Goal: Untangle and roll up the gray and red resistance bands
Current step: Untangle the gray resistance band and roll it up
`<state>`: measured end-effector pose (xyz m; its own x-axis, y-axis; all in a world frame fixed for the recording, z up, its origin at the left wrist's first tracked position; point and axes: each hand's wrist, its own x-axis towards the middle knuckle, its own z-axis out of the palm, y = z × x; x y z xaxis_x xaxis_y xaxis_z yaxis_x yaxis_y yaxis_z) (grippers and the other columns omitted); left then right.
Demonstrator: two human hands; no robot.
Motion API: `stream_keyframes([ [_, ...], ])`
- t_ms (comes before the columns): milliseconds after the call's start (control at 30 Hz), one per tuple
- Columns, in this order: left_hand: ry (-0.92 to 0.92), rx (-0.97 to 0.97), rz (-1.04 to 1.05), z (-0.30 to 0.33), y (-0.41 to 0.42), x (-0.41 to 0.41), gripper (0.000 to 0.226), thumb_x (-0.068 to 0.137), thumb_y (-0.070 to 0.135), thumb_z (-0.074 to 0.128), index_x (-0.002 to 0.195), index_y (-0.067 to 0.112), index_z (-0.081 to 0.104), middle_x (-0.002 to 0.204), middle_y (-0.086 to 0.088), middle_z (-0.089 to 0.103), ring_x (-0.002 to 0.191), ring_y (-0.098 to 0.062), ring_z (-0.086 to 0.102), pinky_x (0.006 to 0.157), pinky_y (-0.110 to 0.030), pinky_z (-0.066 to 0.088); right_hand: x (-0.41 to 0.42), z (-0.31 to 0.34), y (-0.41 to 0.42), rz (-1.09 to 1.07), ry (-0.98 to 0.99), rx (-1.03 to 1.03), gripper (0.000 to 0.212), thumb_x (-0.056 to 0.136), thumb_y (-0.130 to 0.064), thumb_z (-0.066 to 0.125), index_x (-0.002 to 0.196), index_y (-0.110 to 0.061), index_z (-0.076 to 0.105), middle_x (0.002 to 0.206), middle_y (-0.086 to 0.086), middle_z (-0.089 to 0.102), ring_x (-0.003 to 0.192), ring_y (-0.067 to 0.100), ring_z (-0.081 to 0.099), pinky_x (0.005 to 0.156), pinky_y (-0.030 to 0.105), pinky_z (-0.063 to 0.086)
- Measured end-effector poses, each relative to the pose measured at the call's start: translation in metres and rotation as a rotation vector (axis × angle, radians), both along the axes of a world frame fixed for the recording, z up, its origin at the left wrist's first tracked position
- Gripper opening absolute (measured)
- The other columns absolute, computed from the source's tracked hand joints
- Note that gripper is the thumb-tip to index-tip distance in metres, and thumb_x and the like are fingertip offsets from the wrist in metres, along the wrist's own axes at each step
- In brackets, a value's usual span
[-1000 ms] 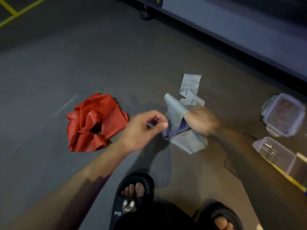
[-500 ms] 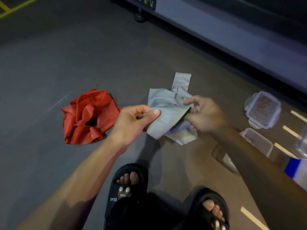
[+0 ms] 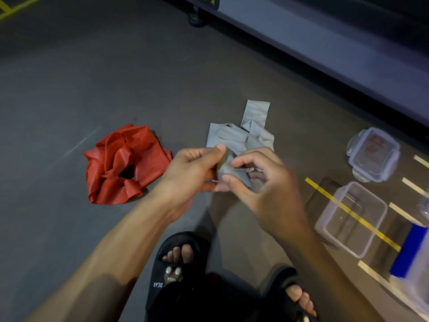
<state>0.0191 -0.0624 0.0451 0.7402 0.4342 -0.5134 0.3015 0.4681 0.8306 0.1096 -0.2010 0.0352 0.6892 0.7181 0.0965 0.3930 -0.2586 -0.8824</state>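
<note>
The gray resistance band [image 3: 234, 140] is crumpled in the middle of the floor, with one flat end sticking out toward the far side. My left hand [image 3: 192, 170] pinches a fold of it between thumb and fingers. My right hand [image 3: 262, 184] grips the near part of the same band with curled fingers, close against the left hand. The red resistance band [image 3: 125, 163] lies in a bunched heap on the floor to the left, apart from both hands.
A clear lidded container [image 3: 373, 154] and an open clear tub [image 3: 352, 219] sit on the floor at right, with a blue object [image 3: 411, 252] beyond them. My feet in black sandals [image 3: 176, 270] are below the hands. A long grey base [image 3: 325, 49] runs along the back right.
Both hands have drawn together on the gray band and lifted its near part into a tighter bunch. The red band has stayed where it was.
</note>
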Motion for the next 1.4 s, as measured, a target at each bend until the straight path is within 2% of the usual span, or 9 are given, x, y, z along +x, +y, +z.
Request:
stream_keyframes([
  [233,-0.036,-0.074,-0.11,0.007,0.003,-0.01,0.028,0.104,0.002,0.045,0.109,-0.003,0.072,0.101,-0.022,0.076,0.093,-0.031,0.076,0.085,-0.038,0.063,0.003,0.002,-0.008,-0.107,0.181,0.037,0.006,0.088,-0.011,0.079,0.086,-0.017,0.078,0.089,-0.01,0.076,0.092,0.009,0.072,0.081,0.025,0.056],
  [367,-0.012,0.007,-0.126,0.007,0.001,-0.017,0.026,0.103,0.012,0.054,0.117,-0.006,0.068,0.103,-0.021,0.076,0.092,-0.029,0.076,0.084,-0.038,0.062,0.0,0.008,-0.01,-0.15,0.328,0.061,0.007,0.092,-0.011,0.074,0.088,-0.014,0.08,0.084,-0.009,0.078,0.084,0.005,0.074,0.077,0.016,0.053],
  [600,-0.047,0.349,-0.061,0.004,-0.006,-0.016,0.023,0.094,-0.008,0.062,0.11,0.008,0.058,0.079,-0.003,0.073,0.071,-0.02,0.071,0.077,-0.043,0.06,0.0,0.015,-0.013,-0.188,0.385,0.079,0.012,0.095,-0.018,0.073,0.086,-0.014,0.079,0.081,0.0,0.078,0.082,0.023,0.074,0.074,0.036,0.057],
  [733,-0.134,0.719,-0.209,0.004,-0.006,-0.015,0.035,0.09,0.006,0.075,0.115,0.024,0.059,0.086,0.001,0.068,0.078,-0.02,0.069,0.076,-0.03,0.054,0.007,0.017,-0.013,-0.202,0.467,0.085,0.015,0.096,-0.022,0.071,0.086,-0.014,0.079,0.084,0.009,0.078,0.084,0.033,0.074,0.076,0.048,0.059],
  [833,-0.136,0.753,-0.247,0.002,-0.007,-0.013,0.045,0.086,-0.001,0.076,0.12,0.027,0.065,0.095,0.002,0.066,0.084,-0.022,0.068,0.076,-0.04,0.057,0.01,0.023,-0.011,-0.237,0.614,0.141,0.02,0.099,-0.019,0.066,0.087,-0.008,0.077,0.081,0.014,0.076,0.072,0.023,0.075,0.06,0.029,0.058],
  [933,-0.13,0.827,-0.203,-0.004,-0.008,-0.013,0.041,0.086,0.003,0.077,0.116,0.028,0.069,0.099,0.004,0.069,0.088,-0.021,0.069,0.077,-0.047,0.057,0.014,0.022,-0.012,-0.22,0.584,0.114,0.026,0.102,-0.024,0.061,0.088,-0.009,0.076,0.081,0.015,0.075,0.075,0.027,0.073,0.063,0.035,0.059],
  [1167,-0.172,1.103,-0.112,0.001,-0.008,-0.014,0.013,0.097,0.024,0.07,0.105,0.021,0.08,0.096,0.022,0.067,0.09,0.001,0.066,0.077,-0.016,0.047,0.016,0.019,-0.015,-0.272,0.595,0.075,0.034,0.105,-0.028,0.057,0.087,-0.004,0.075,0.081,0.014,0.075,0.073,0.02,0.072,0.054,0.025,0.056],
  [1300,-0.138,1.117,-0.169,-0.002,-0.011,-0.016,0.014,0.097,0.034,0.068,0.09,0.023,0.075,0.102,0.013,0.064,0.099,-0.015,0.062,0.082,-0.031,0.049,0.021,0.011,-0.02,-0.293,0.612,0.007,0.039,0.106,-0.035,0.054,0.095,-0.005,0.076,0.091,0.018,0.076,0.09,0.039,0.073,0.065,0.037,0.061],
  [1400,-0.1,1.126,-0.209,-0.006,-0.015,-0.011,0.023,0.094,0.043,0.066,0.083,0.024,0.072,0.105,0.015,0.06,0.1,-0.011,0.056,0.085,-0.026,0.046,0.019,0.012,-0.02,-0.221,0.579,-0.029,0.044,0.107,-0.041,0.05,0.098,-0.008,0.077,0.094,0.016,0.077,0.095,0.04,0.072,0.085,0.055,0.058],
])
